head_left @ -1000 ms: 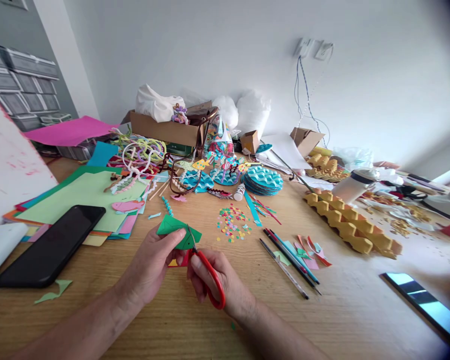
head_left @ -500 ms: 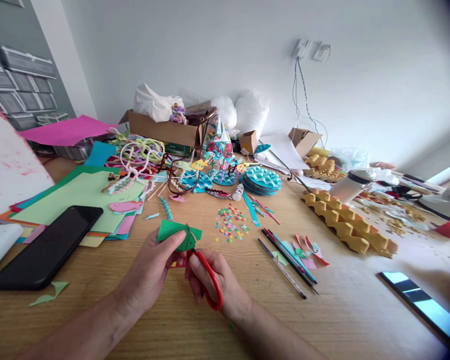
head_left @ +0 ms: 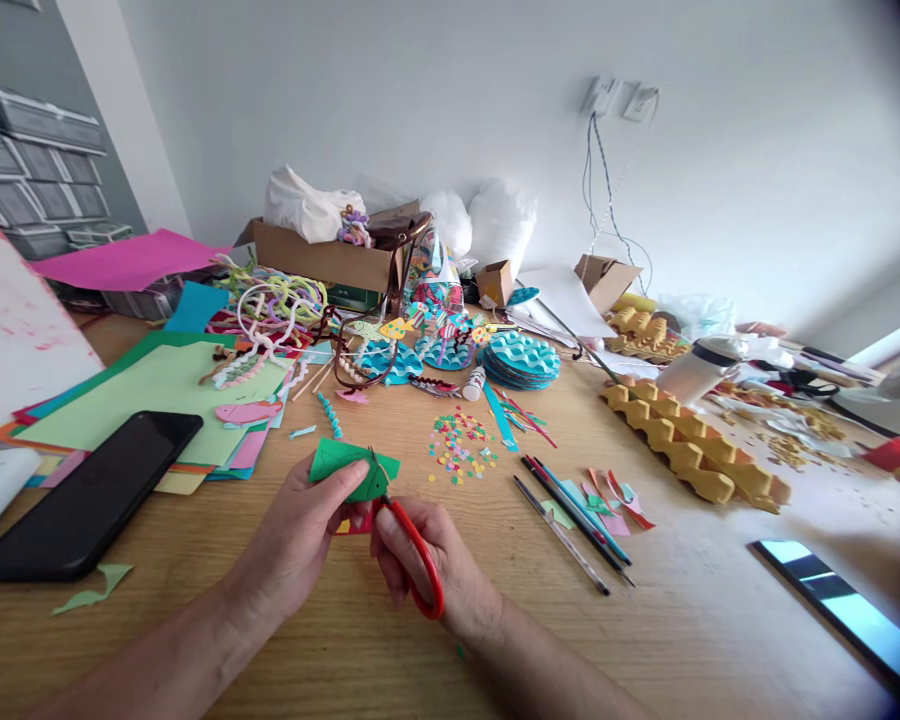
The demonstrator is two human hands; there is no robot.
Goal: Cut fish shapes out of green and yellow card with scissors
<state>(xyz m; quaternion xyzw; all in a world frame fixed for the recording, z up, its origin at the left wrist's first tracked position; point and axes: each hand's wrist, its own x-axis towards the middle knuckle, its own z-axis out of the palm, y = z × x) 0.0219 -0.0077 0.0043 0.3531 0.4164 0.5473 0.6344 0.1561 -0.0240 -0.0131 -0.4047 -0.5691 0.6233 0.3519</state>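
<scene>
My left hand [head_left: 296, 535] pinches a small piece of green paper [head_left: 339, 458] with a fish outline drawn on it, thumb on top. Red-handled scissors [head_left: 420, 560] are in my right hand [head_left: 427, 555], fingers through the loops. Their blades meet the right end of the green paper, close to the drawn fish's head. Below the paper, partly covered by my fingers, a red and yellow piece [head_left: 354, 525] shows. Beyond my hands lie a twisted turquoise strip [head_left: 329, 415] and scattered colourful paper dots [head_left: 461, 445].
A black phone [head_left: 90, 495] and stacked coloured paper [head_left: 150, 400] lie left. Pencils [head_left: 574, 515], paper scraps [head_left: 607, 500], a yellow egg-carton strip [head_left: 690, 445] and another phone [head_left: 840, 610] lie right. Turquoise scalloped discs [head_left: 520, 358] and a cardboard box [head_left: 322, 255] stand at the back.
Hardly anything differs. The view shifts slightly, and the scissor blades stay at the right end of the green paper in my left hand.
</scene>
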